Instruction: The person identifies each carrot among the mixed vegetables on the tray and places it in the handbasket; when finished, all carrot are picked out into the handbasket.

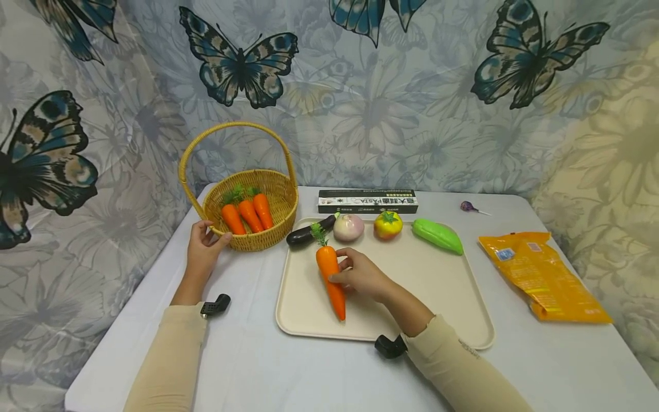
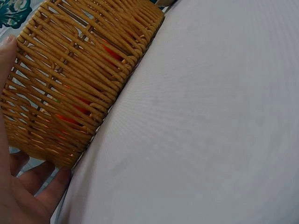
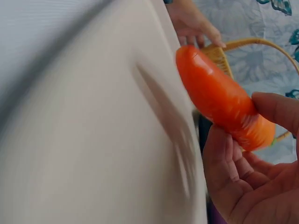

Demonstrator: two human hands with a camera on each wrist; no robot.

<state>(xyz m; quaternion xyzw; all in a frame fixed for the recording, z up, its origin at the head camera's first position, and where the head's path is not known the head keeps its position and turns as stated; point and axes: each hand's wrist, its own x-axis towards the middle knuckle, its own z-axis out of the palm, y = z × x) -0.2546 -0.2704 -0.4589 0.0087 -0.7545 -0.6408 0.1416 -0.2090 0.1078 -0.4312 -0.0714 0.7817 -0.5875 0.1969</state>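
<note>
My right hand (image 1: 362, 274) pinches an orange carrot (image 1: 330, 274) with a green leafy top between thumb and fingers. In the right wrist view the carrot (image 3: 219, 98) is held above the tray, its shadow falling on the surface. With thumb and fingers, my left hand (image 1: 202, 252) holds the near left rim of a wicker basket (image 1: 257, 243) with a tall arched handle. Several carrots (image 1: 249, 215) lie inside that basket. In the left wrist view the fingers (image 2: 39, 182) curl at the basket's woven side (image 2: 70, 79), and orange shows through the gaps.
On the beige tray (image 1: 412, 320), along its far edge, lie an eggplant (image 1: 304, 236), an onion (image 1: 349, 228), a yellow-red tomato (image 1: 388, 225) and a green vegetable (image 1: 437, 235). Behind stands a pasta box (image 1: 368, 201). To the right are a lollipop (image 1: 467, 206) and an orange bag (image 1: 546, 277).
</note>
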